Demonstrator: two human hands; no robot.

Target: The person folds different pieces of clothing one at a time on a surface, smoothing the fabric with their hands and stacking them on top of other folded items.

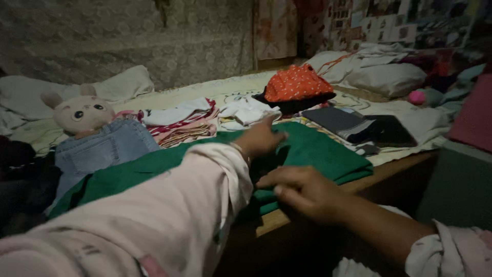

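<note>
On the green cloth, left hand blurred, right hand flat, fingers dim

Left sleeve runs out of frame at the lower left, and it covers the middle of the green cloth and part of the left hand, whose fingertips are motion-blurred. Right forearm is cut by the lower right edge; the right hand has its palm side hidden against the cloth. Dark heap at the left edge is too dim to identify, and the stuffed rabbit is hidden below the head by folded jeans.
</note>
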